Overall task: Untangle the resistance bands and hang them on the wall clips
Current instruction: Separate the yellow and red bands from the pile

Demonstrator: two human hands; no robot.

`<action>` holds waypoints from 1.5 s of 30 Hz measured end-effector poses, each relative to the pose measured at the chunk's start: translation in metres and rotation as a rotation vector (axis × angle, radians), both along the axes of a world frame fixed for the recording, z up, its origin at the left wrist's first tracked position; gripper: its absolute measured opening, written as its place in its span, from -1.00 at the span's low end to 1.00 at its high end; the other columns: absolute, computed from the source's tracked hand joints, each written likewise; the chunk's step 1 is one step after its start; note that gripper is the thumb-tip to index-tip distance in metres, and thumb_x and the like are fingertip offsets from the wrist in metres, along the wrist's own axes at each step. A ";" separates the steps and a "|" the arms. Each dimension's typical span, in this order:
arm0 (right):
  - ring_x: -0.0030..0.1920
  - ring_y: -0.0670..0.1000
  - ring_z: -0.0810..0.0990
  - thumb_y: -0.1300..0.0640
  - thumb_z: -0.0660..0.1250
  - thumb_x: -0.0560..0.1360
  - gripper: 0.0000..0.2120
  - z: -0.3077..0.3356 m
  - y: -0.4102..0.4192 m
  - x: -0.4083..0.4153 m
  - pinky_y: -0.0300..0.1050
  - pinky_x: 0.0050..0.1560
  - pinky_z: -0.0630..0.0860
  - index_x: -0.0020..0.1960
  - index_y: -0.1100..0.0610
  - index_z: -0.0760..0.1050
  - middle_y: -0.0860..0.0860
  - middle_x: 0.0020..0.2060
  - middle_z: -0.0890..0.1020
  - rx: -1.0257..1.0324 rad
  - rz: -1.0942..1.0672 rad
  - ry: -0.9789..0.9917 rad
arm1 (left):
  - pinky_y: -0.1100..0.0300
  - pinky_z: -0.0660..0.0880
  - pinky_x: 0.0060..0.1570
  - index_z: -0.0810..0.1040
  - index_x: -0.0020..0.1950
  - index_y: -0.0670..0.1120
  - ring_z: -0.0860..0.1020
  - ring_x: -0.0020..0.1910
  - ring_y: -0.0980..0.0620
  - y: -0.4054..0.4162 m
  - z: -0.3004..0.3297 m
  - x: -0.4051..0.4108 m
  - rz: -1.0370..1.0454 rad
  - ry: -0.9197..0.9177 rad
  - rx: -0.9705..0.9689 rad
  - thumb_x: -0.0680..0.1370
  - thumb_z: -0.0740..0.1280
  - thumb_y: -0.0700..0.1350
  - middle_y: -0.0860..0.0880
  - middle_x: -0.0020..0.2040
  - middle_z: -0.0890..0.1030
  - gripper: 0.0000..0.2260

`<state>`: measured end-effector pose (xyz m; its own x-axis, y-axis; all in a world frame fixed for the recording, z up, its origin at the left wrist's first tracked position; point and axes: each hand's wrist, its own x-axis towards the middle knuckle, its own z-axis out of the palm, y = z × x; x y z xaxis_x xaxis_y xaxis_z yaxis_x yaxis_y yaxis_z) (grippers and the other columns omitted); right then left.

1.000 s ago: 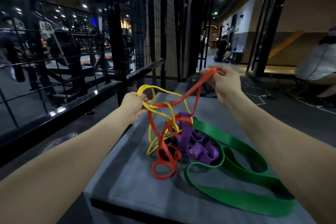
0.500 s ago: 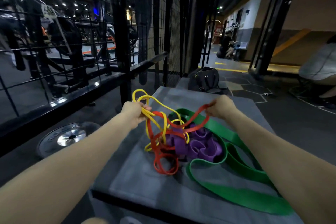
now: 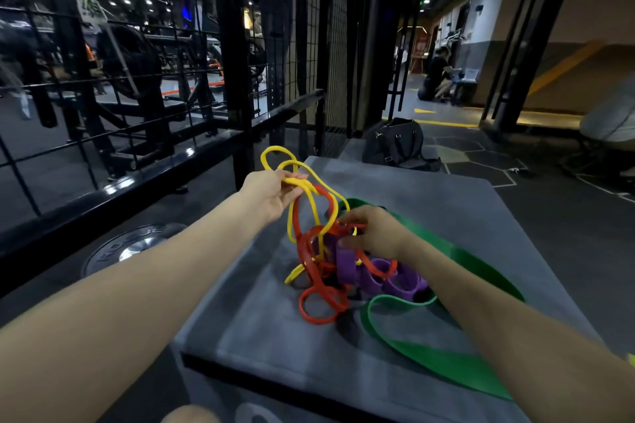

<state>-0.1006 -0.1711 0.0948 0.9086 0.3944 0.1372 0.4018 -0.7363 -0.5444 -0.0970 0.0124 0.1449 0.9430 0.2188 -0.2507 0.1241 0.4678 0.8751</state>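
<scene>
**Working at the knot of bands**

Gripping the yellow band (image 3: 311,213), the left hand (image 3: 271,194) lifts its loops above the grey tabletop (image 3: 446,203). Beside it, right hand (image 3: 372,232) fingers curl into the red band (image 3: 318,288); purple band (image 3: 378,276) and green band (image 3: 443,357) lie tangled beneath.

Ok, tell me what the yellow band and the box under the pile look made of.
Yellow band: likely latex rubber, smooth with a slight sheen; it droops in soft loops from the left hand. Box: grey matte covering, probably vinyl or fabric over padding; core not visible.
</scene>
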 end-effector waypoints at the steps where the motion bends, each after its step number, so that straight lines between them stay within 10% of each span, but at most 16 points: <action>1: -0.07 -0.03 0.53 0.12 0.48 0.38 -0.69 -0.003 0.001 0.001 -0.18 0.00 0.42 0.10 0.16 0.58 -0.01 -0.08 0.58 0.034 0.023 0.026 | 0.19 0.59 -0.32 0.41 -0.21 -0.23 0.56 -0.28 0.02 -0.003 0.003 -0.001 -0.020 -0.008 -0.021 0.65 0.05 -0.24 -0.13 -0.37 0.60 -0.73; 14: -0.42 -0.05 0.34 0.15 0.16 0.60 -0.80 0.049 -0.077 0.013 -0.34 -0.49 0.28 -0.15 0.23 0.36 0.00 -0.41 0.38 0.221 -0.250 -0.118 | 0.19 0.48 -0.36 0.32 -0.27 -0.10 0.40 -0.45 0.13 0.026 0.041 0.022 0.200 -0.083 0.130 0.62 0.01 -0.28 0.01 -0.39 0.36 -0.72; 21: -0.36 0.07 0.39 0.11 0.21 0.59 -0.75 0.028 -0.120 0.029 -0.11 -0.30 0.31 -0.15 0.28 0.47 0.12 -0.38 0.44 0.173 -0.564 -0.015 | 0.29 0.41 -0.48 0.32 -0.29 -0.04 0.42 -0.43 0.10 0.009 0.016 0.031 0.138 -0.022 0.248 0.60 0.05 -0.26 -0.09 -0.22 0.49 -0.72; 23: -0.30 0.10 0.46 0.12 0.26 0.56 -0.73 0.013 -0.119 0.025 -0.11 -0.25 0.36 -0.26 0.25 0.47 0.15 -0.35 0.50 0.143 -0.577 0.022 | 0.32 0.38 -0.45 0.29 -0.32 -0.08 0.39 -0.66 0.14 0.002 0.006 0.027 0.161 -0.005 0.166 0.60 0.00 -0.29 -0.04 -0.52 0.49 -0.68; 28: -0.33 0.00 0.42 0.14 0.36 0.50 -0.67 0.001 -0.097 0.016 -0.17 -0.39 0.29 -0.43 0.05 0.41 0.01 -0.41 0.49 -0.046 -0.448 -0.010 | 0.31 0.33 -0.56 0.30 -0.33 -0.16 0.29 -0.77 0.15 -0.020 -0.007 0.021 0.065 -0.003 0.089 0.61 -0.04 -0.34 0.02 -0.73 0.34 -0.66; 34: -0.09 0.12 0.58 0.20 0.36 0.47 -0.86 0.021 -0.065 0.021 -0.12 -0.14 0.42 -0.04 0.25 0.62 0.15 -0.13 0.65 -0.054 -0.388 -0.172 | 0.23 0.48 -0.49 0.41 -0.23 -0.20 0.50 -0.60 0.08 -0.022 0.021 0.018 -0.022 -0.059 0.068 0.65 0.04 -0.22 -0.09 -0.44 0.53 -0.70; 40: -0.28 -0.17 0.48 0.35 0.33 0.45 -0.84 0.037 -0.012 -0.001 -0.25 -0.16 0.44 -0.07 0.13 0.56 -0.04 -0.26 0.54 0.273 0.096 0.036 | 0.29 0.52 -0.56 0.43 -0.21 -0.24 0.54 -0.36 0.05 -0.029 0.044 0.012 -0.051 -0.105 -0.040 0.64 0.07 -0.24 -0.11 -0.48 0.58 -0.73; 45: -0.38 -0.13 0.48 0.18 0.32 0.52 -0.88 0.045 -0.001 -0.005 -0.14 -0.20 0.47 -0.19 0.05 0.54 0.01 -0.34 0.56 0.485 0.076 0.067 | 0.26 0.53 -0.56 0.43 -0.20 -0.24 0.58 -0.49 0.06 -0.031 0.061 0.006 -0.006 -0.179 -0.027 0.65 0.06 -0.21 -0.12 -0.35 0.56 -0.72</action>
